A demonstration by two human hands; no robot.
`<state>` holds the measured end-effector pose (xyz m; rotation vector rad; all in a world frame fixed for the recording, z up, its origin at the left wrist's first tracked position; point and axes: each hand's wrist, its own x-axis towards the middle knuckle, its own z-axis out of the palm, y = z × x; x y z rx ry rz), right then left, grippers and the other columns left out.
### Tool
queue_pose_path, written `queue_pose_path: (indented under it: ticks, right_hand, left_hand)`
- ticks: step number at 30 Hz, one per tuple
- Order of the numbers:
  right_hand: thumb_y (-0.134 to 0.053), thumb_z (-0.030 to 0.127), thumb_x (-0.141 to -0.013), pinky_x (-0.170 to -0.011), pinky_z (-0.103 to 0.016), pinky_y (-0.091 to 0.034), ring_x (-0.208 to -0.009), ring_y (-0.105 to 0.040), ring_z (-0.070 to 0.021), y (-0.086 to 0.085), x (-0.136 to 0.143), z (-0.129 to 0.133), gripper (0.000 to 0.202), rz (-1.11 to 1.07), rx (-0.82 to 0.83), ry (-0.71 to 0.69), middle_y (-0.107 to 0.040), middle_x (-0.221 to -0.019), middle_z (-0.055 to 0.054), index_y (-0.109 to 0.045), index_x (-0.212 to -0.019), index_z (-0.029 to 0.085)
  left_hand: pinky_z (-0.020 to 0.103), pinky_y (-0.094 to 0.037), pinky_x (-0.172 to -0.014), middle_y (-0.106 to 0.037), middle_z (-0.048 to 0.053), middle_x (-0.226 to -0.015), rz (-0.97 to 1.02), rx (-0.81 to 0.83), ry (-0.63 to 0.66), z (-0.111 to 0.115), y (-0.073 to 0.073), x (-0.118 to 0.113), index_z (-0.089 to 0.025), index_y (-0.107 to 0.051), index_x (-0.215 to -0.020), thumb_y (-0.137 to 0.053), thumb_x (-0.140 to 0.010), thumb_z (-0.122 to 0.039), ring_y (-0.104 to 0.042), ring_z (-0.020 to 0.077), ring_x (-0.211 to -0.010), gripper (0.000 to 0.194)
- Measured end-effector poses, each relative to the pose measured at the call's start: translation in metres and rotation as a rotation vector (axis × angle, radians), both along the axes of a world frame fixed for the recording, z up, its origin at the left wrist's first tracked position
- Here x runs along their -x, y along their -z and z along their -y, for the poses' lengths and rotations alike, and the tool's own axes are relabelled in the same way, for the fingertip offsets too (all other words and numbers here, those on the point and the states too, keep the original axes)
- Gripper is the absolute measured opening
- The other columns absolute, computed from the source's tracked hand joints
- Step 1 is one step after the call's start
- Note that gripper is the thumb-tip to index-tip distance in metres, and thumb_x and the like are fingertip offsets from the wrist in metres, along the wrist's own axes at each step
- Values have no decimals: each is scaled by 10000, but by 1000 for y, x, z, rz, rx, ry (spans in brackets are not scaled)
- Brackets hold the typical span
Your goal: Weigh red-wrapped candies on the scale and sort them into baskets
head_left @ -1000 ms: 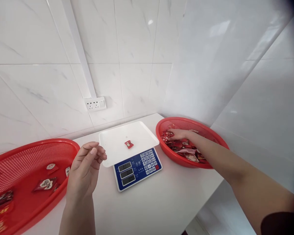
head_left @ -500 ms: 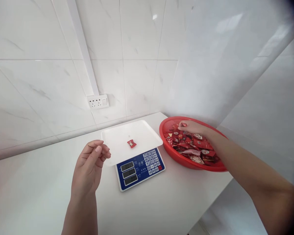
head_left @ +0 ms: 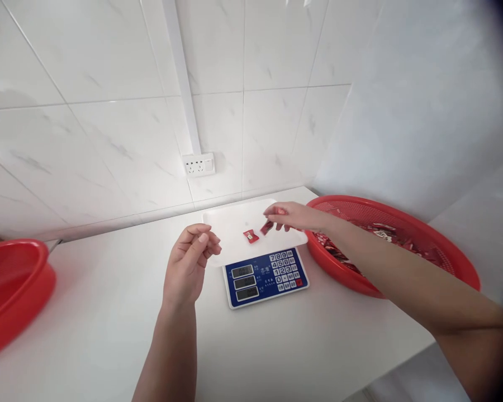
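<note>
Okay, right hand point(head_left: 295, 216) is over the right part of the white pan point(head_left: 230, 224) on the scale point(head_left: 266, 285), with a dark red packet point(head_left: 266, 226) in its fingertips. A smaller red packet point(head_left: 250, 236) lies flat on the pan, just left of it.

Step in hand looks like a set-down. I'd go straight down, low and slow, then open the fingers only once the packet bears on the pan; a drop could bounce it or jolt the reading. Best spot: bare pan, well inside the rim, not on top of the other packet. Fingers and wrist should come fully clear before I trust the display point(head_left: 243, 272); its digits are too faint for me to read safely. I'd also watch the forearm, which crosses over the right basket point(head_left: 347, 279).

Right grip: fingertip pinch, mostly closed, palm down. Red also shows between the fingers; can't tell if that's a second packet.

Left hand point(head_left: 188, 262): half-curled by the pan's left edge, nothing visible in it. Can't tell whether thumb and fingers meet, or whether it touches the pan.
</note>
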<state>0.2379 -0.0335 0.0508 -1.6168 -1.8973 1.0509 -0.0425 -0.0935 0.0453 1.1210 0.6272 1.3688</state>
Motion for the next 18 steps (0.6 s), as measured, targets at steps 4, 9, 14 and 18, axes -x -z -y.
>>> queue_pose_path:
  ticks: [4,9,14,18]
  right_hand:
    - [-493,490,-865,-664,-277,-518,-893,-640,-206,12,14,-6,498,49,18,11,-588,-1227,-111,-488,-1288,228]
    - [-434,576,-869,-915,-353,-480,-1175,-524,-259,19,11,-8,613,-18,-4,47,-515,-1344,-89,-387,-1395,264]
    - [-467,492,-882,-1061,-381,-353,-1299,-408,-245,10,-31,-18,529,-1,-212,147,-429,-1438,-48,-435,-1362,271]
    - [-518,364,-859,-1006,-380,-397,-1143,-555,-257,25,-97,-19,423,244,-255,442,-598,-1253,-132,-570,-1213,139]
  left_hand:
    - [239,-466,-633,-618,-5,-719,0,-9,-2,1,0,2,-210,-628,-870,-663,-762,-311,-566,99,-636,152]
    - [237,-466,-622,-621,-6,-713,0,-13,-9,0,0,2,-207,-630,-864,-674,-751,-318,-571,101,-628,164]
    - [228,-463,-608,-625,-5,-706,7,-23,-23,-3,0,3,-208,-641,-858,-690,-736,-306,-572,101,-618,164]
    - [218,-461,-611,-623,-7,-704,1,-21,-28,-6,2,5,-218,-647,-870,-681,-750,-298,-573,102,-628,148]
